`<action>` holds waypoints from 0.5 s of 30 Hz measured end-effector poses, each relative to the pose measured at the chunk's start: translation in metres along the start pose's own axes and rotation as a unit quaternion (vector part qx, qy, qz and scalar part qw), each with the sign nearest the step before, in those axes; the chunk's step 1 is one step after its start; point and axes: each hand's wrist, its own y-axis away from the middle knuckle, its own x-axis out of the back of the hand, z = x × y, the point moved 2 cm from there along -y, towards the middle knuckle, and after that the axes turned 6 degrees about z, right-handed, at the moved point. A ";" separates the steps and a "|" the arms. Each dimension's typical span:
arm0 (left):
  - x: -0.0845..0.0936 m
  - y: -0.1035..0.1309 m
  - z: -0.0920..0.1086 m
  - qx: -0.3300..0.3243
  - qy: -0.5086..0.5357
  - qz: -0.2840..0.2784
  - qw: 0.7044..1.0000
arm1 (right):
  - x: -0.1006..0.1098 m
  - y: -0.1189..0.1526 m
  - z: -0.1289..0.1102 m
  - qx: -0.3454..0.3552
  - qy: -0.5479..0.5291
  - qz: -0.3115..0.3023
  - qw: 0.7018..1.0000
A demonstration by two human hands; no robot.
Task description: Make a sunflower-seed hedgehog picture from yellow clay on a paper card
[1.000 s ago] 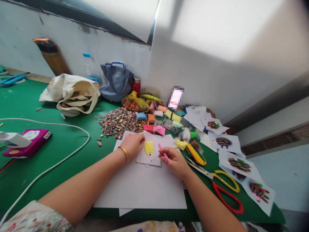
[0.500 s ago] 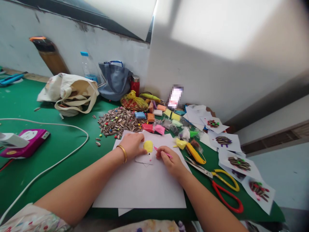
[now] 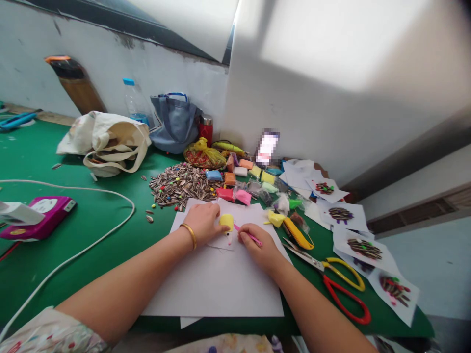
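On a stack of white paper (image 3: 221,289) lies a small card with a yellow clay patch (image 3: 225,221) and a white pointed face with a dark eye and a pink tip. My left hand (image 3: 203,221) rests over the card's left part, its thumb at the yellow clay's lower edge and its fingers apart. My right hand (image 3: 259,244), just right of the clay, is closed on a pink tool (image 3: 254,239). The tool's tip points at the clay's right side, with a small gap between them.
Sunflower seeds (image 3: 184,184) are heaped behind my left hand, with clay packets (image 3: 243,197) beside them. Scissors (image 3: 324,265) and a yellow cutter (image 3: 299,234) lie to the right, near seed-decorated cards (image 3: 368,249). A white cable (image 3: 91,238), cloth bags (image 3: 174,122) and a phone (image 3: 267,147) are farther out.
My left hand has shifted slightly right, its thumb now over the yellow clay's lower edge and more of the card covered. The pink tool in my right hand has tilted slightly.
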 end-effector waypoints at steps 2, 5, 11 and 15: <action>-0.001 0.001 0.004 0.004 -0.020 0.012 1.000 | 0.000 0.000 0.000 0.002 -0.001 -0.002 1.000; -0.002 0.002 0.007 0.005 -0.030 0.016 0.999 | 0.000 0.000 0.000 0.002 0.004 -0.001 1.000; -0.003 0.002 0.009 0.004 -0.041 0.031 0.999 | -0.004 0.001 0.004 -0.028 -0.027 0.005 0.999; -0.006 0.001 0.008 0.003 -0.047 0.028 0.998 | -0.003 0.001 0.003 -0.054 -0.026 0.027 0.998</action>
